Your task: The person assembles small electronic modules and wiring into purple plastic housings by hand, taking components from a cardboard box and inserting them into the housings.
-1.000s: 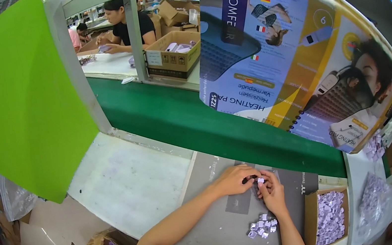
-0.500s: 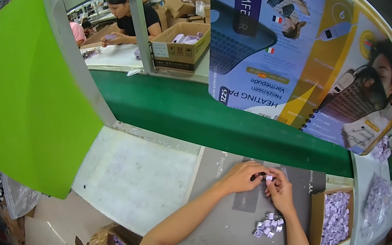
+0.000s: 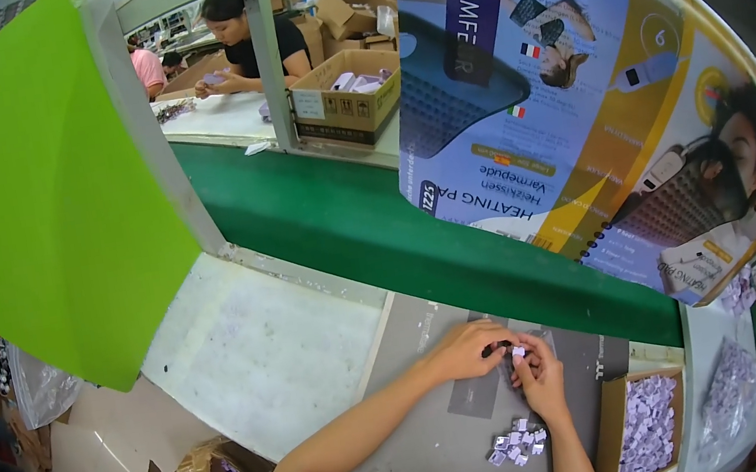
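My left hand (image 3: 468, 351) and my right hand (image 3: 541, 379) meet over the grey work mat (image 3: 403, 445). Between the right thumb and fingers I pinch a small lilac plastic piece (image 3: 518, 351). The left fingers are curled closed beside it, around something dark and slim (image 3: 496, 349) too small to make out. Just below my hands lies a loose pile of similar lilac pieces (image 3: 517, 443), some with shiny faces. Right of my right forearm, an open cardboard box (image 3: 604, 436) is filled with many more of them.
A white board (image 3: 263, 349) lies left of the mat, and a green belt (image 3: 315, 197) runs behind. A large printed carton sheet (image 3: 568, 142) hangs at right, a green panel (image 3: 55, 204) at left. Across the belt a person (image 3: 260, 50) works near a carton (image 3: 345, 101).
My hands stay together around the lilac piece, with only slight finger movement. The whole view has shifted a little; the pile and boxes keep their places.
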{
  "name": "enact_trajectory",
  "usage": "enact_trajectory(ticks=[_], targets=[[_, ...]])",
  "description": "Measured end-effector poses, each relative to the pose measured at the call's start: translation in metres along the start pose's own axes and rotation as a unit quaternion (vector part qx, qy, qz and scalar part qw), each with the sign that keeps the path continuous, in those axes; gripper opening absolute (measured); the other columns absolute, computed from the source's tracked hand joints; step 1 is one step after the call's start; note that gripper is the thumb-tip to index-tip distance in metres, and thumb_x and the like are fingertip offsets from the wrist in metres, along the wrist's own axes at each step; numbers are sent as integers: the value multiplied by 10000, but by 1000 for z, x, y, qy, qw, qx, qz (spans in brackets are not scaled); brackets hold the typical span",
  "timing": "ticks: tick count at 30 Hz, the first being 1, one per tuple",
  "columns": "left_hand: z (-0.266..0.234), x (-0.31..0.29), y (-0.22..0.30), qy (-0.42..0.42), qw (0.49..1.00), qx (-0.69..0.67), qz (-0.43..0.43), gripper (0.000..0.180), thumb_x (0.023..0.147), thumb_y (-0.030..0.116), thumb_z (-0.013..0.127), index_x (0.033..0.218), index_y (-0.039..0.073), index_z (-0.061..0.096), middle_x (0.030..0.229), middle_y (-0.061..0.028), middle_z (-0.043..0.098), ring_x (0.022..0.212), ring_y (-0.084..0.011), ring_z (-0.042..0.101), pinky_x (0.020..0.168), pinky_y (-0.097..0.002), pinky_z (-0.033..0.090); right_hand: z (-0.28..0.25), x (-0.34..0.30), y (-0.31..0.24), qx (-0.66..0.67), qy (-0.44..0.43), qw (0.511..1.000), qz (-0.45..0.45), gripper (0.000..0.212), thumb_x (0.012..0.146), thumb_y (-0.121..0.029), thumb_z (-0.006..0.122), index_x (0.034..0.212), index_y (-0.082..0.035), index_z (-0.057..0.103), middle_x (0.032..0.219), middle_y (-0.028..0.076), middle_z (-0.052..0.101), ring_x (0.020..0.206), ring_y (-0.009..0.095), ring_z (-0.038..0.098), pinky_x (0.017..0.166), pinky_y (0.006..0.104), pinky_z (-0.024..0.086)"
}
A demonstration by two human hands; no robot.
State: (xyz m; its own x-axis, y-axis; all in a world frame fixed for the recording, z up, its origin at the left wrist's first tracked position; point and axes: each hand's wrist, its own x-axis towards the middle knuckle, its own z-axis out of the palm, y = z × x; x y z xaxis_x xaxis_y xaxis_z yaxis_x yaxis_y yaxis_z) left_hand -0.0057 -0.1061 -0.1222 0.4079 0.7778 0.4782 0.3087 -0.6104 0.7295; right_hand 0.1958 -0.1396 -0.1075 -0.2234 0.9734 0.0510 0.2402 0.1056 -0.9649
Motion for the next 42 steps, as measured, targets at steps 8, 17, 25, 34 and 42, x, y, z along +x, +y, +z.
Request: enact_trajectory(ticks=[8,17,25,34,42], targets=[[-2,1,0,-20,1000,10,4,271,815,63,676,1081,106,710,946,-77,698,851,-263,635,740,-387,534,0,0,0,4,6,1000,3,365,961,-32,616,1321,-4,561,1009,81,636,671,90,613,578,239,528],[-3,0,9,-29,997,57,49,438,826,105,654,1260,156,646,1307,-34,635,1046,-289,618,895,-414,539,-1,1,7,23,-7,1000,-7,516,964,-14,581,1453,-32,416,1090,110,624,702,99,610,596,244,535],[7,0,1,-40,989,122,67,412,885,167,673,1295,176,625,1182,-34,650,1024,-280,611,848,-406,544,0,1,7,17,-7,999,-37,503,970,-27,585,1445,-37,421,1081,116,640,685,96,602,593,237,528],[5,-3,3,-13,987,139,74,369,888,220,690,1256,239,664,958,-13,613,913,-228,627,739,-376,554,0,-3,10,10,-4,999,-31,491,969,-52,596,1437,-42,447,1083,127,658,675,95,606,598,234,529],[5,0,6,-20,987,139,77,309,903,285,679,1207,233,687,885,-35,617,840,-243,638,690,-394,540,-1,-4,-2,-36,-14,997,-61,467,972,-53,575,1425,-49,462,1051,119,701,696,105,624,604,255,528]])
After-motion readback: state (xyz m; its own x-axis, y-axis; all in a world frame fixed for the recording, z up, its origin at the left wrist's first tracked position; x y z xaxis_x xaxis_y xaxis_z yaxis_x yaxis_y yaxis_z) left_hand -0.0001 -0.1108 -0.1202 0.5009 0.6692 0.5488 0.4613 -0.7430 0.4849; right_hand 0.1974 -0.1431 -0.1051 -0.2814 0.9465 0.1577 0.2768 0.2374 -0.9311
